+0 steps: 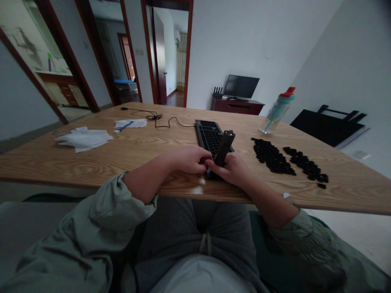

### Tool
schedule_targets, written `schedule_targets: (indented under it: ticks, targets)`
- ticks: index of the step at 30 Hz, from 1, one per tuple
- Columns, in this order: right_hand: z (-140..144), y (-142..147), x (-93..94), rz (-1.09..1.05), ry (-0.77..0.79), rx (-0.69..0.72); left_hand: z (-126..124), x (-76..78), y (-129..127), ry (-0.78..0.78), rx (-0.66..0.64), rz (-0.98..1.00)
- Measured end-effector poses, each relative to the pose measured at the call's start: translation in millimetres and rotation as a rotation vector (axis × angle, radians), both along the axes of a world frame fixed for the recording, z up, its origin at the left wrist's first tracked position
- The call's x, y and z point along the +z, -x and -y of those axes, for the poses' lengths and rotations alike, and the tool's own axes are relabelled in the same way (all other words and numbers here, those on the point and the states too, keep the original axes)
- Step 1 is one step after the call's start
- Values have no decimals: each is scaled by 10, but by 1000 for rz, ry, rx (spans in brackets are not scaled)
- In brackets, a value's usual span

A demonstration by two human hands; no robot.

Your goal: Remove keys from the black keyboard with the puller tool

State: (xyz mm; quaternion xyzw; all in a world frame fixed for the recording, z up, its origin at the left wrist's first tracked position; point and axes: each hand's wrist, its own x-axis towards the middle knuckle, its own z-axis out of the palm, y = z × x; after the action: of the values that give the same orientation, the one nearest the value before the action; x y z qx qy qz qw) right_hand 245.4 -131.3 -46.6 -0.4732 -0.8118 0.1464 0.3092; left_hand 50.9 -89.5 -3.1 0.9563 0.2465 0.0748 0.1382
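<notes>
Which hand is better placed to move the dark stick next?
Probably the right hand: it grips the dark stick, which stands tilted at the near end of the keyboard. The left hand is close beside, but what it touches is unclear.

At the table (146, 143) are two hands (192, 159), one dark tool (224, 149), one keyboard (210, 135), one cable (155, 116), one bottle (276, 112), one blue stick (126, 125), two paper heaps (85, 138) and two clusters of keys (271, 156) too blurred to count.
</notes>
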Motion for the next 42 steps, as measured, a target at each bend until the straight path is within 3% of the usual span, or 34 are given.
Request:
schedule_targets:
  ticks: [8, 17, 30, 35, 42]
  targets:
    - [-12, -23, 0, -50, 87, 3, 0, -5, -6, -1, 9, 3]
    - [-13, -10, 11, -91, -25, 89, -5, -1, -1, 13, -21, 32]
    - [-18, -7, 46, -207, 119, 58, -29, -4, -24, 149, -48, -1]
    - [-19, 3, 58, -245, 245, 16, -61, -53, -44, 185, -60, 44]
    - [-48, 16, 67, -308, 284, -25, -85, -117, -83, 266, -51, 107]
